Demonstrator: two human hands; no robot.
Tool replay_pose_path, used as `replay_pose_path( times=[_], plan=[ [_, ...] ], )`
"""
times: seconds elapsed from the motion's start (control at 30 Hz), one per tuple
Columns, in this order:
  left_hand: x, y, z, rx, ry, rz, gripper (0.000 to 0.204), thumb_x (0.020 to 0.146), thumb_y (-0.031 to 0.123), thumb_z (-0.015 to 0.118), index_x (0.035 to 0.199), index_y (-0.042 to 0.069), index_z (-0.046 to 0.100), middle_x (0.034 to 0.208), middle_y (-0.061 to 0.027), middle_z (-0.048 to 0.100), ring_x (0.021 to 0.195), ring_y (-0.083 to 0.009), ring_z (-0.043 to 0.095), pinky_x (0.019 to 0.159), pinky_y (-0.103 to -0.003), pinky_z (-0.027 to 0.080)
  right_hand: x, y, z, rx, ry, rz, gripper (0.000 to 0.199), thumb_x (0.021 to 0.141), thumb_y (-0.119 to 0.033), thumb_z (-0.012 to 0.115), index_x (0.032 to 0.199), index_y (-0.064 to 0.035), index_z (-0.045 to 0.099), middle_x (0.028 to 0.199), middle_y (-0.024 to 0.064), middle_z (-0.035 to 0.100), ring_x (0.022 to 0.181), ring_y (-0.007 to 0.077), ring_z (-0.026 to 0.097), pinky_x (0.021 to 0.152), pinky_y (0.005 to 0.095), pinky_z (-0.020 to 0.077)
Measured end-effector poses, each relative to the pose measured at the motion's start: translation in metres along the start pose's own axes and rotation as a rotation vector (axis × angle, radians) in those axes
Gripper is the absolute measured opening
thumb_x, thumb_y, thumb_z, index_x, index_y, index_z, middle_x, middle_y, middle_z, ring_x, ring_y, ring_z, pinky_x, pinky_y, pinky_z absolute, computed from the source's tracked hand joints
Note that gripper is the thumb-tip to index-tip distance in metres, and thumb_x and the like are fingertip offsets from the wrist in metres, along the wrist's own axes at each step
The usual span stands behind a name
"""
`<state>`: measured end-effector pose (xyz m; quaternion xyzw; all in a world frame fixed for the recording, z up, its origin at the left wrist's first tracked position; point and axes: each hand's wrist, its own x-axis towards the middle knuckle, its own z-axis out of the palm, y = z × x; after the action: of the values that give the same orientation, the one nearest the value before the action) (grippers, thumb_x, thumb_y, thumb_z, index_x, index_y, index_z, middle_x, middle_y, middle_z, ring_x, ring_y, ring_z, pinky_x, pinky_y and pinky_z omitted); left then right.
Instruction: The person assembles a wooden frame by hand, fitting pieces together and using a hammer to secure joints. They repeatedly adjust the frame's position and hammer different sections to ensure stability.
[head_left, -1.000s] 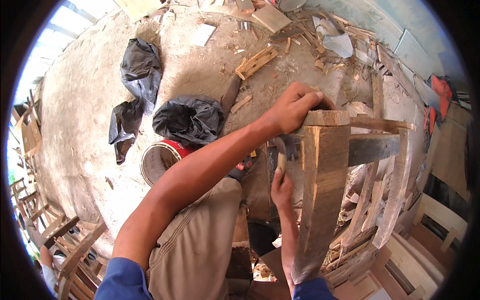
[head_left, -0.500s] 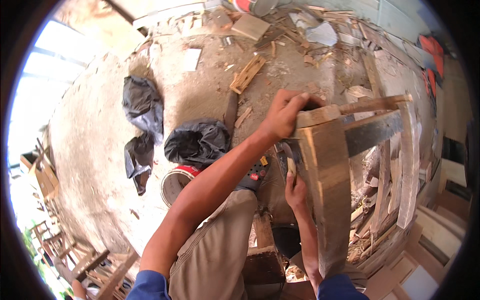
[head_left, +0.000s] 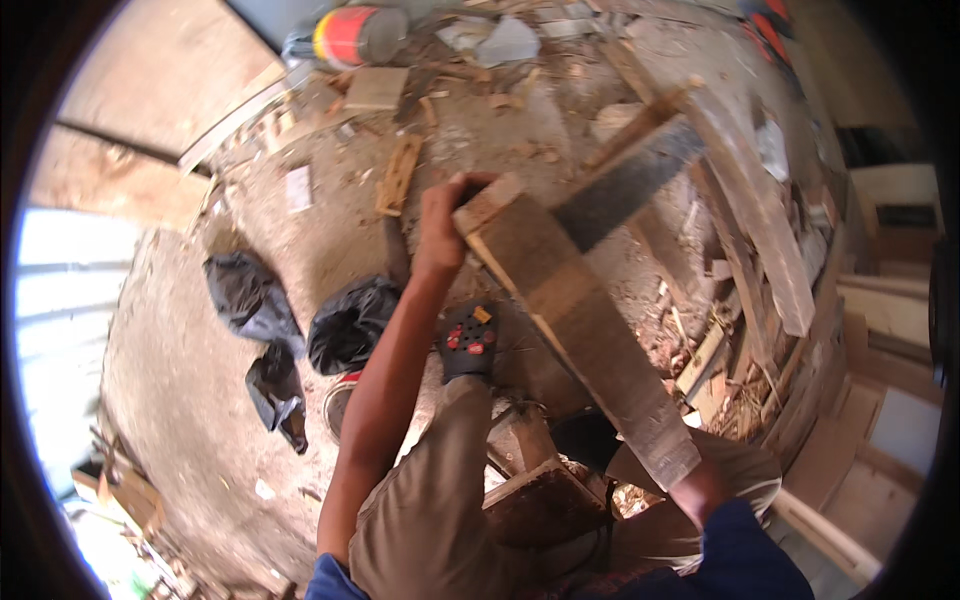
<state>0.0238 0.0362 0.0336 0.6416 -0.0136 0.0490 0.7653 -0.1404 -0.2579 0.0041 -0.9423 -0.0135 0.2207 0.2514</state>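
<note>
At the upper end of a thick wooden post (head_left: 580,310), the left hand (head_left: 445,222) is closed around the timber, its fingers bent over the far edge beside the sawn end. The right forearm (head_left: 702,488) passes behind the lower end of the same post; the right hand is hidden there, and I cannot tell whether it is open or gripping anything.

The post is the near leg of a wooden frame, tilted across the space in front of the person's body, its lower end toward the right sleeve (head_left: 750,550). From near its top, a dark rail (head_left: 635,182) runs up and to the right toward a second leg (head_left: 755,210).

Below the left hand, a dark clog (head_left: 468,342) with coloured charms stands on the floor, just right of the bare left forearm (head_left: 385,410). Left of that forearm lie crumpled black plastic bags (head_left: 350,322), with a can (head_left: 336,408) partly hidden by the arm.

Farther off, a notched wooden block (head_left: 400,175), a pale rectangular piece (head_left: 299,188) and a square board (head_left: 378,88) lie on the floor. Beyond them, a red and yellow bucket (head_left: 360,36) rests on its side.
</note>
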Motion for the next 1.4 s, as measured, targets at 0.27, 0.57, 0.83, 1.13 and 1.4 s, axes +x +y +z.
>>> replay_pose_path(
  times=[0.27, 0.57, 0.83, 1.13, 1.4],
  plan=[
    [-0.050, -0.063, -0.028, -0.785, 0.036, -0.577, 0.046, 0.101, 0.040, 0.049, 0.118, 0.000, 0.066, 0.106, -0.0113, 0.070, 0.095, -0.0220, 0.067, 0.092, -0.039, 0.051, -0.057, 0.131, -0.066, -0.238, 0.006, 0.129, 0.038, 0.095, -0.038, 0.059, 0.097, -0.0004, 0.057, 0.071, 0.0210, 0.065, 0.068, 0.0410, 0.067, 0.062, 0.0507, 0.0525],
    [-0.096, -0.051, -0.064, -0.671, 0.144, -0.898, 0.047, 0.099, 0.042, 0.052, 0.119, 0.002, 0.065, 0.108, -0.0118, 0.070, 0.098, -0.0230, 0.066, 0.092, -0.039, 0.051, -0.009, 0.199, -0.010, -0.450, 0.134, 0.064, 0.049, 0.090, -0.033, 0.068, 0.120, 0.0032, 0.054, 0.108, 0.0239, 0.060, 0.104, 0.0385, 0.060, 0.089, 0.0473, 0.0477],
    [-0.069, -0.027, -0.055, -0.569, 0.137, -1.016, 0.047, 0.098, 0.044, 0.056, 0.120, 0.003, 0.064, 0.110, -0.0123, 0.070, 0.101, -0.0238, 0.066, 0.092, -0.039, 0.052, 0.110, -0.030, -0.122, 1.024, 0.081, 0.129, 0.092, 0.096, -0.067, 0.045, 0.146, 0.0085, 0.028, 0.143, 0.0246, 0.044, 0.134, 0.0288, 0.044, 0.107, 0.0417, 0.0394],
    [-0.027, -0.003, -0.025, -0.439, -0.027, -1.026, 0.049, 0.096, 0.046, 0.060, 0.120, 0.004, 0.063, 0.111, -0.0128, 0.069, 0.104, -0.0248, 0.066, 0.093, -0.039, 0.052, 0.142, -0.125, -0.206, 2.081, 0.231, 0.277, 0.051, 0.085, -0.052, 0.075, 0.106, -0.0082, 0.057, 0.084, 0.0086, 0.064, 0.085, 0.0247, 0.066, 0.072, 0.0428, 0.0564],
    [0.056, 0.191, 0.031, -0.167, -0.140, -0.545, 0.035, 0.096, 0.035, 0.063, 0.119, 0.008, 0.061, 0.104, -0.0087, 0.068, 0.098, -0.0254, 0.067, 0.089, -0.039, 0.056, 0.030, -0.143, -0.302, 2.104, 0.342, -0.051, 0.081, 0.084, -0.082, 0.046, 0.110, -0.0064, 0.059, 0.092, 0.0121, 0.065, 0.087, 0.0269, 0.063, 0.086, 0.0471, 0.0507]
  ],
)
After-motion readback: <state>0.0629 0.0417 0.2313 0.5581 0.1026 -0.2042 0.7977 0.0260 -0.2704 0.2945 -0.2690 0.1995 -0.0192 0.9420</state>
